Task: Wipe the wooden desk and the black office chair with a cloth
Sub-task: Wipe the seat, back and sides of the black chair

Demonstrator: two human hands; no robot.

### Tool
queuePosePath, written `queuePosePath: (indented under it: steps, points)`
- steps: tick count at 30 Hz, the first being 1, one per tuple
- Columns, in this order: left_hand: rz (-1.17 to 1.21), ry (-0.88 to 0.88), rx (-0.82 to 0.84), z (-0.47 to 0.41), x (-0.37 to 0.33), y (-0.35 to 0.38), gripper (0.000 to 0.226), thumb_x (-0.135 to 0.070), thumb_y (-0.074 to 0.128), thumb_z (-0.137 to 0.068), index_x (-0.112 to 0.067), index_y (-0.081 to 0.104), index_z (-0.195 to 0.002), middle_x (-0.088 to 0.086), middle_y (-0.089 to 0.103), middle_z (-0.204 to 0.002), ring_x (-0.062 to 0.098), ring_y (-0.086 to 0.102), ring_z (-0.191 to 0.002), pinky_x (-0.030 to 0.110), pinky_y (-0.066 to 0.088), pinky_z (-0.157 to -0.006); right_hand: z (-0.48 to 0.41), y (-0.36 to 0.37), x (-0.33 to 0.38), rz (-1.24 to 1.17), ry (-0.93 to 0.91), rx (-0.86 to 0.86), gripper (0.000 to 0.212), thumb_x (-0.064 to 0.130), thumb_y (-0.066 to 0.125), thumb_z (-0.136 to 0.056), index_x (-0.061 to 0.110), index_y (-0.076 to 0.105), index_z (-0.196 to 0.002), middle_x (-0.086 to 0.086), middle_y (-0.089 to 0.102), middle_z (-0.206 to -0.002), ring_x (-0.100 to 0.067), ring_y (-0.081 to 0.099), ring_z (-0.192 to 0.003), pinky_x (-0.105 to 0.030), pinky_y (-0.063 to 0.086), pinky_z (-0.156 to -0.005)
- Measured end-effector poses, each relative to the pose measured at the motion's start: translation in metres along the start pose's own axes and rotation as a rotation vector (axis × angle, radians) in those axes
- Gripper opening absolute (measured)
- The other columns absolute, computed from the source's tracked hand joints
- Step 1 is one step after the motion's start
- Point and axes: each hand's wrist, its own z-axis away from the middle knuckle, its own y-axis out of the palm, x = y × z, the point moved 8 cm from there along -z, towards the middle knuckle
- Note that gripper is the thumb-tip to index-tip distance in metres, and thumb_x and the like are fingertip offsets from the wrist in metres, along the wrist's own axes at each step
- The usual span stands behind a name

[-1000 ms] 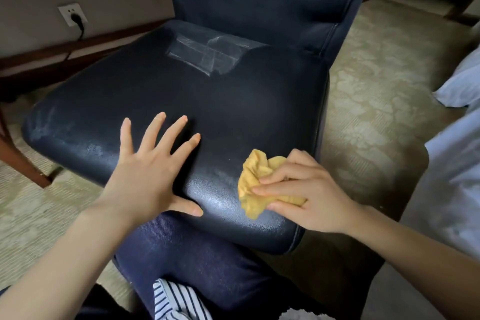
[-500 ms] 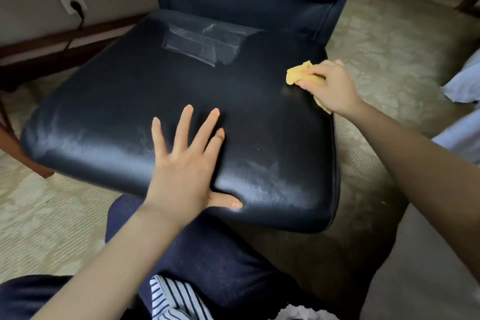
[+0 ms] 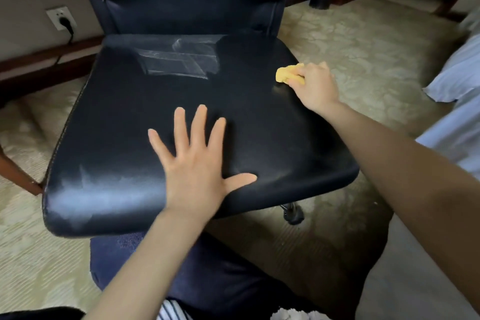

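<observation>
The right hand (image 3: pixel 315 86) grips the yellow cloth (image 3: pixel 287 75) at the chair seat's (image 3: pixel 259 117) right rear edge; unwiped seat lies leftward (toward the tape patch (image 3: pixel 179 60)). The left hand (image 3: pixel 196 163) presses flat, fingers spread, near the seat's front.

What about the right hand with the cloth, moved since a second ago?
Yes. The right hand, gripping the yellow cloth, went from the seat front edge back along its right side, now about level with the taped patch.

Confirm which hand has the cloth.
The right hand grips the yellow cloth on the chair seat; the left hand lies flat there, fingers spread, empty.
</observation>
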Motion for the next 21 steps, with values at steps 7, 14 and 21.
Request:
queuePosePath:
  steps: [7,14,21]
  points:
    - [0.063,-0.178,-0.006,-0.005,0.078,-0.009,0.106,-0.085,0.033,-0.060,-0.025,0.026,-0.147,0.009,0.004,-0.158,0.035,-0.004,-0.144,0.070,-0.001,-0.105,0.095,-0.031,-0.027,0.047,0.238,-0.246,0.029,0.034,0.054,-0.092,0.019,0.068,-0.114,-0.006,0.066,-0.109,-0.031,0.048,-0.101,-0.036,0.037,-0.084]
    - [0.272,-0.654,0.154,0.023,0.173,0.017,0.088,-0.085,0.019,-0.070,-0.046,0.007,-0.147,0.002,-0.011,-0.159,0.039,-0.010,-0.143,0.064,-0.004,-0.108,0.160,-0.033,0.041,-0.073,0.248,-0.325,0.026,0.027,0.060,-0.090,0.019,0.069,-0.113,-0.004,0.065,-0.098,-0.020,0.035,-0.084,-0.040,0.043,-0.069]
    - [0.365,-0.708,0.144,0.033,0.179,0.023,0.077,-0.081,0.022,-0.079,-0.047,0.006,-0.146,0.002,-0.003,-0.159,0.038,0.011,-0.141,0.057,0.012,-0.109,0.181,-0.020,0.157,-0.271,-0.111,-0.309,0.025,0.015,0.078,-0.073,0.019,0.075,-0.097,0.002,0.065,-0.081,-0.027,0.052,-0.078,-0.035,0.044,-0.063]
